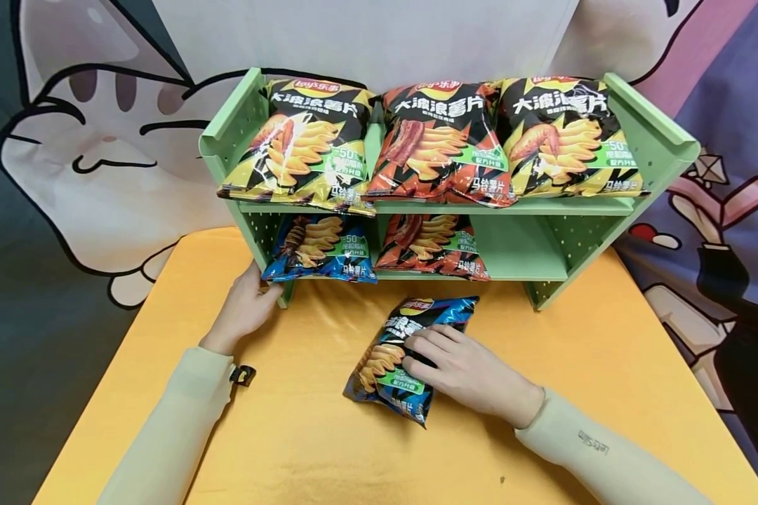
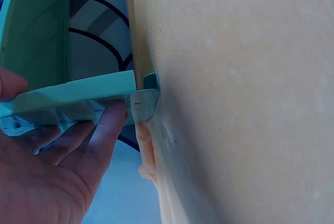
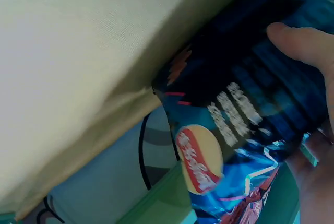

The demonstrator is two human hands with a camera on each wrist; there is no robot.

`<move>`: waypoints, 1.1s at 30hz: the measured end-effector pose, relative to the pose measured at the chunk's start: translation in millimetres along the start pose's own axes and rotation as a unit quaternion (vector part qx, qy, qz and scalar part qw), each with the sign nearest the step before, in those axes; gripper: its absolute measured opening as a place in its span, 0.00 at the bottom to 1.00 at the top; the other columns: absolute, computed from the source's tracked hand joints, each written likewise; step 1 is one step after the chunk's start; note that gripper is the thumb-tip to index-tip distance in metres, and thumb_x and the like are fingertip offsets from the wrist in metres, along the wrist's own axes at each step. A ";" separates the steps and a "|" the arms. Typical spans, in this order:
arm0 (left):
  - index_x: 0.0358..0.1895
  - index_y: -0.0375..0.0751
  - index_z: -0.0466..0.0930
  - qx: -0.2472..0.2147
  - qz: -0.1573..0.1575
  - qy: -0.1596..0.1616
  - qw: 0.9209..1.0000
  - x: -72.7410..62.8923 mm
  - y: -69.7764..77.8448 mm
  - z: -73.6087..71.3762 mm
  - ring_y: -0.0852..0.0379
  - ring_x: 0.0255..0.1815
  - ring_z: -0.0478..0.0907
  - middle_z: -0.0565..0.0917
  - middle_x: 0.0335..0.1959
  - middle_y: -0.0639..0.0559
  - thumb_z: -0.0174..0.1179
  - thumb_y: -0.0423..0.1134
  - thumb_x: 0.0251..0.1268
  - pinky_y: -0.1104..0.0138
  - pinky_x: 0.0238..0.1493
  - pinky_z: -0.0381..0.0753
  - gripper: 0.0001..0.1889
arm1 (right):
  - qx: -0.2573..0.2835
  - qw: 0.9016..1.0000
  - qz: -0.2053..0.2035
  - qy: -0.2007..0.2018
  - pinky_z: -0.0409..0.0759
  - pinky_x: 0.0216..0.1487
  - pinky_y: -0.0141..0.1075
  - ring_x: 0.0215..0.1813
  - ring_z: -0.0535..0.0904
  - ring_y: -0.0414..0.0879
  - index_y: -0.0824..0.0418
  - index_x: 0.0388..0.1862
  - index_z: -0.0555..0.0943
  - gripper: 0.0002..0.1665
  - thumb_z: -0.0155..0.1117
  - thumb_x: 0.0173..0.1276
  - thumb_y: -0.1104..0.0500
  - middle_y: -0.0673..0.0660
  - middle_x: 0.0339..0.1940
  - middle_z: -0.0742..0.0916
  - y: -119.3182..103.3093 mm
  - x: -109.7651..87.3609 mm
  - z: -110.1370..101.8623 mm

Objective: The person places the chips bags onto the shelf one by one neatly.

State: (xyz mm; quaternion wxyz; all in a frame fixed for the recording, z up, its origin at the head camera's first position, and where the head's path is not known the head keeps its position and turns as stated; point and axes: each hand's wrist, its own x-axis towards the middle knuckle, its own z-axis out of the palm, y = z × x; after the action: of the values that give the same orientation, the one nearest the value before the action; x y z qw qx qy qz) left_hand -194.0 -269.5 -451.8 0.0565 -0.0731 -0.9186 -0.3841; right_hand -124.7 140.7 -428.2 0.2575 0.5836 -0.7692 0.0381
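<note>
My left hand (image 1: pixel 246 305) grips the left side panel of a green two-tier shelf (image 1: pixel 521 245) near its foot. In the left wrist view the thumb lies on one face of the panel (image 2: pixel 78 89) and the fingers on the other. A blue bag of potato chips (image 1: pixel 382 354) is held in my right hand (image 1: pixel 457 372), tilted, in front of the shelf. The fingers spread over its printed front; in the right wrist view the thumb (image 3: pixel 295 41) presses the opposite side of the bag.
Along the top tier stand a yellow chip bag (image 1: pixel 303 144), a red one (image 1: pixel 439 144) and another yellow one (image 1: pixel 565 140). The lower tier holds a blue bag (image 1: pixel 322 245) and a red bag (image 1: pixel 432 245) at its left and middle. A yellow cloth covers the table (image 1: pixel 290 449).
</note>
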 end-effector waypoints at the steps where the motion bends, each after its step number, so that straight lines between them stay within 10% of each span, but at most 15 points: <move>1: 0.85 0.45 0.47 -0.001 0.000 -0.001 1.000 0.0 0.3 -0.3 0.34 0.65 0.78 0.70 0.75 0.33 0.50 0.43 0.77 0.38 0.60 0.79 0.38 | 0.003 1.000 0.004 -0.004 0.81 0.59 0.46 0.56 0.80 0.51 0.57 0.54 0.80 0.21 0.36 0.85 0.65 0.56 0.54 0.84 -1.0 -2.8 -0.6; 13: 0.85 0.48 0.48 0.001 -0.006 0.001 1.000 0.9 -0.7 0.2 0.34 0.63 0.79 0.71 0.75 0.33 0.50 0.42 0.75 0.39 0.59 0.79 0.38 | 0.036 0.996 0.061 -0.056 0.80 0.60 0.48 0.63 0.80 0.52 0.57 0.59 0.80 0.26 0.31 0.88 0.59 0.57 0.62 0.83 -17.0 -32.9 -8.6; 17: 0.85 0.48 0.48 0.004 -0.009 0.002 1.000 0.6 -0.7 0.6 0.34 0.63 0.79 0.71 0.75 0.34 0.50 0.43 0.75 0.39 0.59 0.79 0.38 | 0.062 0.990 0.087 -0.096 0.78 0.63 0.49 0.65 0.78 0.52 0.55 0.62 0.79 0.16 0.58 0.80 0.55 0.56 0.65 0.81 -20.2 -41.6 -15.2; 21: 0.85 0.48 0.48 0.006 -0.006 0.003 1.000 0.8 -1.3 0.9 0.34 0.62 0.80 0.71 0.75 0.33 0.50 0.43 0.76 0.39 0.58 0.80 0.38 | 0.088 0.983 0.110 -0.119 0.78 0.65 0.53 0.68 0.75 0.54 0.53 0.66 0.78 0.41 0.83 0.55 0.45 0.57 0.69 0.79 -21.9 -50.4 -24.2; 25: 0.85 0.48 0.47 0.007 -0.003 0.005 1.000 1.2 -2.6 1.5 0.34 0.61 0.80 0.72 0.74 0.33 0.50 0.43 0.76 0.39 0.57 0.80 0.38 | 0.115 0.975 0.143 -0.123 0.76 0.68 0.56 0.70 0.74 0.54 0.52 0.69 0.77 0.50 0.85 0.49 0.38 0.58 0.72 0.77 -21.5 -59.6 -33.0; 33: 0.85 0.48 0.46 0.006 0.000 0.004 1.000 0.9 -3.8 2.1 0.35 0.60 0.81 0.71 0.75 0.33 0.50 0.43 0.76 0.40 0.56 0.80 0.39 | 0.137 0.946 0.284 -0.071 0.81 0.46 0.36 0.45 0.77 0.36 0.51 0.49 0.83 0.26 0.80 0.58 0.41 0.44 0.44 0.81 -21.5 -67.0 -36.7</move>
State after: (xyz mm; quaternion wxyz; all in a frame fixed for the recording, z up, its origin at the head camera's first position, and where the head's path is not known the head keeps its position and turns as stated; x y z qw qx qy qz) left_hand -195.6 -270.6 -455.8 0.0611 -0.0712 -0.9206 -0.3790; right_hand -79.7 206.0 -431.1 0.0988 0.3719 -0.9066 0.1732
